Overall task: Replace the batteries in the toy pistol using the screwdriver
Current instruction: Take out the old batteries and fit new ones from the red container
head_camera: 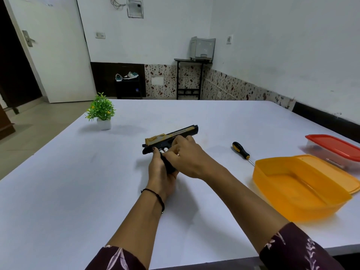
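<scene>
Left hand (162,173) is clasping a black-and-gold plastic toy pistol (176,133); right hand (188,156) is gripping it beside exposed silver-ended batteries (163,150).

Over the white table (78,191), my left hand (162,174) grips the toy pistol (175,134) by its handle while my right hand (188,159) curls over its frame beside two exposed batteries (163,150), the screwdriver (240,150) lying at right near an open orange box (292,203).

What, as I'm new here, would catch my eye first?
First comes the black-and-gold toy pistol at the middle of the table, gripped by the left hand, with the right hand curled over it beside two exposed batteries. Right of it lie the screwdriver and an open orange container.
</scene>
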